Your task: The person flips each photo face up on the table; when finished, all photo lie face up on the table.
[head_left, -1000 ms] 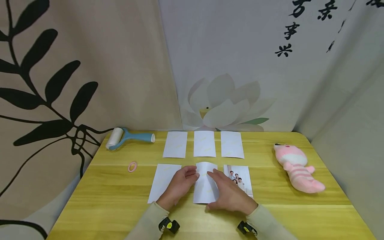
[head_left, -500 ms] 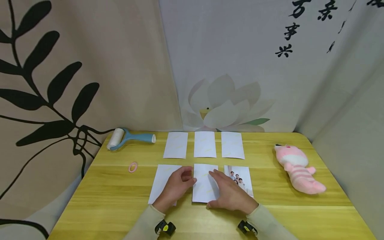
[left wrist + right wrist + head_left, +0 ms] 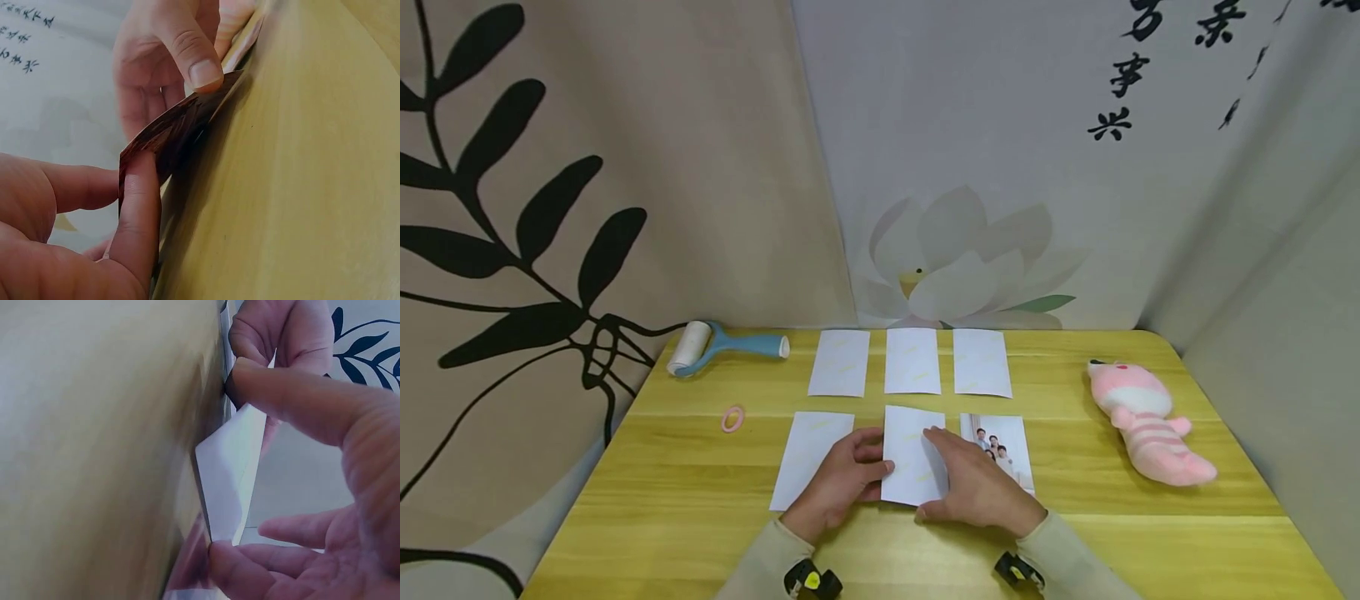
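Observation:
A photo print [image 3: 912, 454], its white back up, lies tilted between the two hands in the front row's middle. My left hand [image 3: 842, 477] pinches its left edge, thumb above and fingers below. Seen in the left wrist view, the photo's dark printed underside [image 3: 172, 128] is raised off the table on that side. My right hand [image 3: 981, 492] holds the right side, its thumb at the near edge and fingertips at the far right part. The white back [image 3: 228, 465] looks slightly bowed in the right wrist view. A face-up group photo [image 3: 1006, 446] lies partly under my right hand's outline.
Three white-backed prints, one a middle card [image 3: 912, 361], form the back row; another white print [image 3: 808, 450] lies front left. A blue-handled lint roller [image 3: 726, 346] and pink ring [image 3: 732, 419] sit left on the wooden table [image 3: 640, 517]. A pink plush toy [image 3: 1150, 422] lies right.
The photo was arched, then lay nearly flat; now its left side is lifted. My left hand has moved down along its left edge and taken hold there. The right hand has barely moved.

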`<state>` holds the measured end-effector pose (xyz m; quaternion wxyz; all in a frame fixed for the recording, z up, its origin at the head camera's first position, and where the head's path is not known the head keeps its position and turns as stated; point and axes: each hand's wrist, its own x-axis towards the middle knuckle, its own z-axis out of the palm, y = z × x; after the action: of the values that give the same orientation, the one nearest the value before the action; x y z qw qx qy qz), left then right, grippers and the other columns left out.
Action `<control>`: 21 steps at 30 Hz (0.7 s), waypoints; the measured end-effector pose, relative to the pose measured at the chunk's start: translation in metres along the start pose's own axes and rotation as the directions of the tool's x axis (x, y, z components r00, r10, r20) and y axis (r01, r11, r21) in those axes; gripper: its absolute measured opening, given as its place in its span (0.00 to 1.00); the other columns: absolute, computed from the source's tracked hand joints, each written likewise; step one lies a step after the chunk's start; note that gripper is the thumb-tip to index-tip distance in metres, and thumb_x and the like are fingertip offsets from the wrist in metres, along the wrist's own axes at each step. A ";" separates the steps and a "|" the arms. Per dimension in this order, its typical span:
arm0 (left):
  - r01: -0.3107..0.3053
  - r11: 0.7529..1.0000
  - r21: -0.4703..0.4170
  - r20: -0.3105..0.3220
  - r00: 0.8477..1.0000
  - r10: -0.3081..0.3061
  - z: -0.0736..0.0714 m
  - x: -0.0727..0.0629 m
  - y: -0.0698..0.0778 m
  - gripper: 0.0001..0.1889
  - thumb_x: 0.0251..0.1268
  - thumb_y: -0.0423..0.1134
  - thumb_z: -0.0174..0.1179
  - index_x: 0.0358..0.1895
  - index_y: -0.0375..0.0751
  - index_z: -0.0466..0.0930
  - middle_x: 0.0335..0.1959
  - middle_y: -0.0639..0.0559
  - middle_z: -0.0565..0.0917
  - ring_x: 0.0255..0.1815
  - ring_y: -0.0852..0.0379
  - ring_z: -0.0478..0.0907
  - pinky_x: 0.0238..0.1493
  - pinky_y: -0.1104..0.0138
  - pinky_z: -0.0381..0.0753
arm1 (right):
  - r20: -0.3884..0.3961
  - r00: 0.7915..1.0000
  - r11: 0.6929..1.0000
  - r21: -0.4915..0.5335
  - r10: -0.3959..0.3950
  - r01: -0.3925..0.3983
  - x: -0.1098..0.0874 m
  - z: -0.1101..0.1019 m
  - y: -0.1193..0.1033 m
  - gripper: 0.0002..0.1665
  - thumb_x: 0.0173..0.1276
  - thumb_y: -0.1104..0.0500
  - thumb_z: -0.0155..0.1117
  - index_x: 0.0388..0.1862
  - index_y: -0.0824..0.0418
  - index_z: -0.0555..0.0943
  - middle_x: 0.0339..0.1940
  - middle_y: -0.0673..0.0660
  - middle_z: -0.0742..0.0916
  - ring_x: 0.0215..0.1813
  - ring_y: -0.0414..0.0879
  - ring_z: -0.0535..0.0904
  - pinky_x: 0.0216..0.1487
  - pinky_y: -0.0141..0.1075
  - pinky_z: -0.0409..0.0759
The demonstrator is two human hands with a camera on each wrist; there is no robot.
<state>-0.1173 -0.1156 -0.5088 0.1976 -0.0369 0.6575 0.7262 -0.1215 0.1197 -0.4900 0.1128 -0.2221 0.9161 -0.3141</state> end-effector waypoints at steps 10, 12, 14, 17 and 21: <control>-0.035 0.999 -0.021 0.001 0.999 0.035 0.000 -0.001 0.007 0.33 0.72 0.28 0.65 0.78 0.35 0.65 0.62 0.33 0.84 0.46 0.50 0.89 0.42 0.59 0.91 | -0.026 0.997 0.997 -0.023 -0.072 0.072 0.002 -0.005 -0.004 0.52 0.59 0.41 0.83 0.77 0.60 0.73 0.77 0.64 0.77 0.73 0.59 0.78 0.71 0.54 0.79; -0.049 0.999 -0.020 0.000 0.999 0.049 0.000 -0.001 0.009 0.33 0.72 0.29 0.65 0.78 0.37 0.66 0.62 0.34 0.84 0.46 0.50 0.89 0.42 0.60 0.91 | -0.069 0.992 0.994 -0.022 -0.107 0.105 0.002 -0.007 -0.007 0.44 0.65 0.42 0.79 0.74 0.59 0.76 0.73 0.60 0.81 0.62 0.52 0.85 0.62 0.47 0.85; -0.067 0.998 -0.019 -0.005 0.998 0.067 0.000 -0.001 0.012 0.33 0.72 0.30 0.65 0.78 0.40 0.66 0.61 0.34 0.83 0.47 0.51 0.89 0.41 0.59 0.91 | -0.110 0.986 0.992 0.010 -0.123 0.125 0.002 -0.007 -0.011 0.35 0.69 0.45 0.76 0.70 0.58 0.79 0.69 0.57 0.84 0.51 0.46 0.88 0.51 0.39 0.88; -0.086 0.996 -0.034 -0.001 0.996 0.086 0.001 -0.002 0.016 0.34 0.72 0.31 0.66 0.79 0.43 0.67 0.62 0.35 0.82 0.49 0.50 0.89 0.42 0.57 0.91 | -0.144 0.985 0.984 0.134 -0.098 0.118 0.003 -0.008 -0.016 0.27 0.73 0.49 0.73 0.66 0.58 0.82 0.64 0.56 0.87 0.46 0.46 0.90 0.45 0.32 0.88; -0.111 0.993 -0.047 0.043 0.993 0.113 0.004 -0.007 0.021 0.34 0.72 0.32 0.66 0.79 0.45 0.68 0.64 0.34 0.79 0.52 0.49 0.88 0.43 0.55 0.92 | -0.174 0.984 0.954 0.288 -0.033 0.083 0.005 -0.009 -0.021 0.21 0.75 0.54 0.71 0.64 0.57 0.84 0.59 0.56 0.89 0.55 0.52 0.90 0.46 0.30 0.89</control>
<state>-0.1173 -0.1149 -0.4866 0.1703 0.0121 0.6375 0.7513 -0.1227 0.1076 -0.4702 0.0578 -0.2028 0.8584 -0.4677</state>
